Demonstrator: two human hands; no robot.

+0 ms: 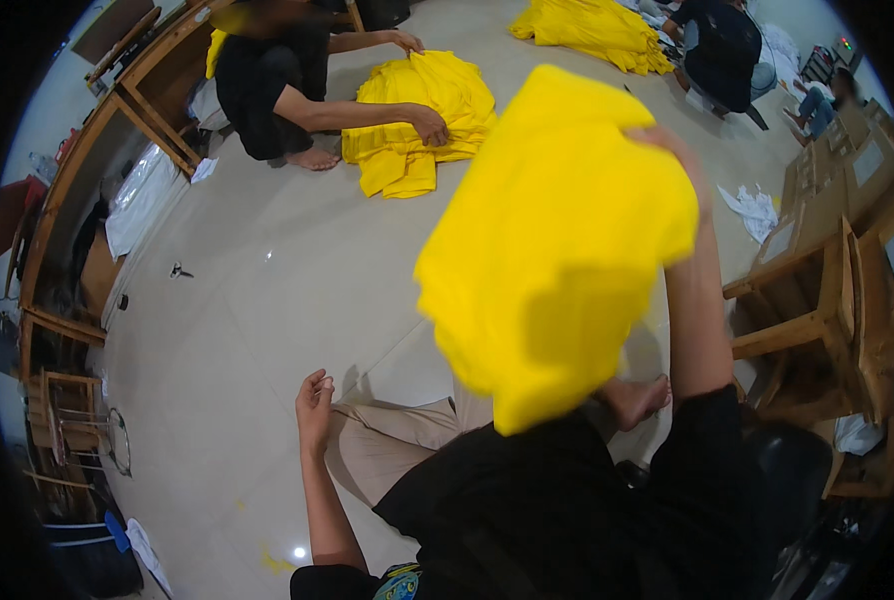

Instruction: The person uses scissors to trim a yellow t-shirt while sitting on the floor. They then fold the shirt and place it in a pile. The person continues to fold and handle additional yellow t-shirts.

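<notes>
A bundle of bright yellow cloth hangs raised in front of me, its lower edges layered and slightly blurred. My right hand grips it at the upper right side; the fingers are partly hidden by the cloth. Above the floor beside my left knee is my left hand, loosely curled with nothing visible in it. I sit on the floor with my legs bent. Farther off, a co-worker's two hands rest on a yellow cloth pile.
A crouching person in dark clothes is at the far left of the pile. Another yellow pile lies at the back. Wooden furniture and cardboard boxes stand on the right. A wooden frame runs along the left.
</notes>
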